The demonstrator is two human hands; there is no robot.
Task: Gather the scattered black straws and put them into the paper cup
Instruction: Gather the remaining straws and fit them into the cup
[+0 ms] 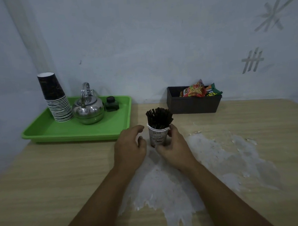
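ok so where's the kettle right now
In the head view the steel kettle stands on the green tray at the table's far left, between the stack of paper cups and a small dark bottle.

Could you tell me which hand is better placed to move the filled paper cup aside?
The right hand: its fingers already curl around the paper cup holding the black straws. The left hand sits just beside the cup, apparently not touching it.

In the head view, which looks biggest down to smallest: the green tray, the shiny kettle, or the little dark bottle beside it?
Largest to smallest:
1. Green plastic tray
2. Shiny steel kettle
3. Small dark glass bottle

All sit at similar depth, so the order holds.
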